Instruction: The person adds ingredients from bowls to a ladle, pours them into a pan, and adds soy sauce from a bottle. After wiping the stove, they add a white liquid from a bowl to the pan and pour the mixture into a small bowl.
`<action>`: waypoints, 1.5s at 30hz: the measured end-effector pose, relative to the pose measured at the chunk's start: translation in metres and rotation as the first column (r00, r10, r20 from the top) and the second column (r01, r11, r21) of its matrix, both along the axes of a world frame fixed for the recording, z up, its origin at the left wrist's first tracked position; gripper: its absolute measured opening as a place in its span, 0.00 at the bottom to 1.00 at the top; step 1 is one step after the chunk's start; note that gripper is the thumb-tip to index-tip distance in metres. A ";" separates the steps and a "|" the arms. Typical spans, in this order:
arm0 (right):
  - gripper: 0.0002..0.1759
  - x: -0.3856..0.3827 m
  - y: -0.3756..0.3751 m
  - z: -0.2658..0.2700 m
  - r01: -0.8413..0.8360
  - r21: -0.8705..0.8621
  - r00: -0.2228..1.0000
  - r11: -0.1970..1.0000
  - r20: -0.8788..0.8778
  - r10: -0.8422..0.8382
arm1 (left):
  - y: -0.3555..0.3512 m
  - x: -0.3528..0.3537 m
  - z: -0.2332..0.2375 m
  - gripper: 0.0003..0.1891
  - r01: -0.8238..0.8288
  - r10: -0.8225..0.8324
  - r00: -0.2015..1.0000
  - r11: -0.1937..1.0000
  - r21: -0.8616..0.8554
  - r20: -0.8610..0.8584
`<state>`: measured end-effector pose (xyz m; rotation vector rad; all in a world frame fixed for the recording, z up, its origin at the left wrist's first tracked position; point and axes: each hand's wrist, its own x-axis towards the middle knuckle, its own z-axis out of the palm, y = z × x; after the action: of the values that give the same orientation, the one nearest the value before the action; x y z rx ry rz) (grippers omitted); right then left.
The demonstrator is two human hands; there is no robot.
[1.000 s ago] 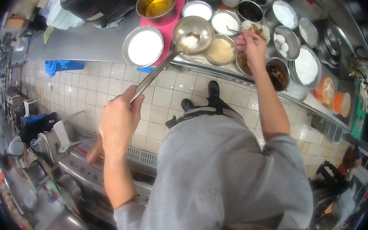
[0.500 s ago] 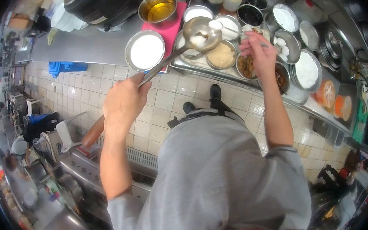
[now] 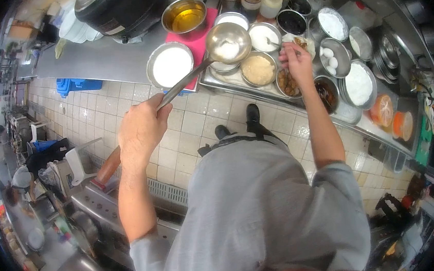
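Note:
My left hand (image 3: 142, 122) is closed around the long handle of a ladle (image 3: 185, 83), whose wooden end sticks out behind my wrist. A heap of white powder (image 3: 227, 51) lies in the ladle's bowl, which hangs over the row of ingredient bowls. With closed fingers my right hand (image 3: 298, 58) holds a small spoon (image 3: 274, 42). The spoon's tip is in a bowl of white powder (image 3: 261, 34), and its scoop cannot be made out. Beneath the ladle and my right hand are a bowl of beige paste (image 3: 258, 69) and a bowl of brown pieces (image 3: 287, 82).
A bowl of white liquid or powder (image 3: 171, 64) and a bowl of yellow oil (image 3: 184, 17) stand left of the ladle. Eggs (image 3: 330, 59) sit in a metal bowl on the right. Squeeze bottles (image 3: 270, 5) line the back. A black cooker (image 3: 121, 12) occupies the left counter.
The spoon, heaped with white powder beside the ladle before, has moved right and down into the powder bowl. The ladle has shifted slightly left, and the dark patch inside it no longer shows.

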<state>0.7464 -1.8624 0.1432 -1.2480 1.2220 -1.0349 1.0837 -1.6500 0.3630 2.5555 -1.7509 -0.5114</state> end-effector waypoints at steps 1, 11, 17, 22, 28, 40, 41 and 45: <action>0.16 0.004 0.000 0.002 -0.001 -0.001 1.000 1.000 0.000 0.001 | 0.000 0.001 0.000 0.14 -0.001 0.001 1.000 1.000 -0.001 0.000; 0.15 -0.009 -0.005 0.024 0.220 0.232 0.891 0.948 0.348 -0.292 | 0.000 0.005 0.002 0.15 -0.024 0.023 0.999 0.999 -0.021 -0.024; 0.14 0.009 0.015 0.062 0.130 0.124 0.851 0.984 0.496 -0.174 | -0.011 0.004 0.005 0.15 0.008 -0.008 1.000 0.999 0.039 -0.005; 0.13 0.041 0.049 0.083 -0.227 -0.202 0.974 0.953 -0.031 0.226 | -0.014 -0.001 0.006 0.16 0.025 -0.025 1.000 0.999 0.023 -0.012; 0.12 0.021 0.041 0.090 -0.208 -0.403 0.966 0.891 -0.227 0.122 | 0.000 0.003 0.015 0.16 -0.014 0.016 0.999 0.999 0.047 -0.051; 0.21 0.000 -0.037 0.082 -0.826 0.069 0.293 0.559 -0.795 0.532 | 0.084 -0.013 0.048 0.17 -0.461 0.453 0.887 0.881 -0.111 -0.092; 0.23 -0.006 -0.048 0.083 -0.873 0.030 0.287 0.487 -0.776 0.562 | 0.092 -0.016 0.050 0.19 -0.527 0.514 0.849 0.842 -0.113 -0.124; 0.27 -0.008 -0.093 0.135 -0.781 0.018 0.465 0.625 -0.652 0.599 | 0.130 -0.006 0.032 0.21 -0.632 0.588 0.774 0.736 -0.243 -0.233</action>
<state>0.7382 -1.9554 0.2777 -2.1966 0.8229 -0.1459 1.0773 -1.5195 0.3952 2.5655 -0.7634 -0.3357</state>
